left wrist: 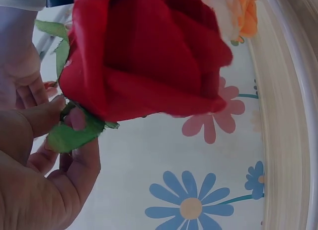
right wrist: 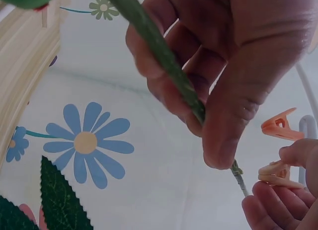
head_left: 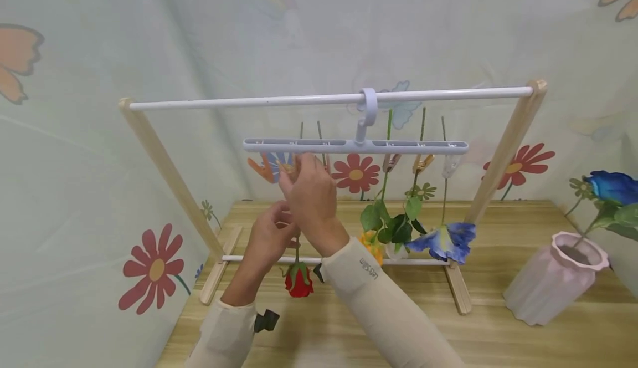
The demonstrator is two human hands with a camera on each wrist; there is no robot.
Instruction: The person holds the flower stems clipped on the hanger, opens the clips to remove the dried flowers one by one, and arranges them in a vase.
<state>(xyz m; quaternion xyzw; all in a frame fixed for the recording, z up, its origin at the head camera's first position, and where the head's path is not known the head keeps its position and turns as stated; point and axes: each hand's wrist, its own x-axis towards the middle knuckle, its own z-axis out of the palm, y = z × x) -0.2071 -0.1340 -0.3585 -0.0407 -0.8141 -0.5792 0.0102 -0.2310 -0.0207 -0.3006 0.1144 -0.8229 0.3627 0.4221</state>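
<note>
1. The hanger (head_left: 360,145), a smooth lilac-grey plastic bar with long slots, hooks over a glossy white rod (head_left: 249,101) above it; the rod's end posts (head_left: 171,182) are pale grained wood.
2. Below the hanger, head down, is the red rose (head_left: 299,281), its fabric petals broad and folded, with frayed green sepals behind them.
3. The left hand (head_left: 266,235), under the hanger, pinches the rose's slim, slightly knobbly green stem (right wrist: 164,56) between thumb and fingers.
4. The right hand (head_left: 313,188), just beneath the hanger's left half, pinches a small peach plastic clip (right wrist: 273,176); an orange clip (right wrist: 284,126) hangs from the hanger just beside it.
5. Under the hanger's right half, pink (head_left: 391,162), yellow-orange (head_left: 422,163) and white (head_left: 451,164) clips grip thin stems; a ruffled blue flower (head_left: 448,241) and a yellow bloom (head_left: 371,246) hang below, the latter partly covered by leaves and the right sleeve (head_left: 379,296).
6. Well right of the hanger stands a faceted pale-pink vase (head_left: 548,285); its blue rose (head_left: 615,187) is cut off by the frame edge.
7. The right hand hides most of the peach clip from the head camera. The stem's thin tip seems to reach the right fingertips, but whether it lies between the clip's jaws cannot be told.
</note>
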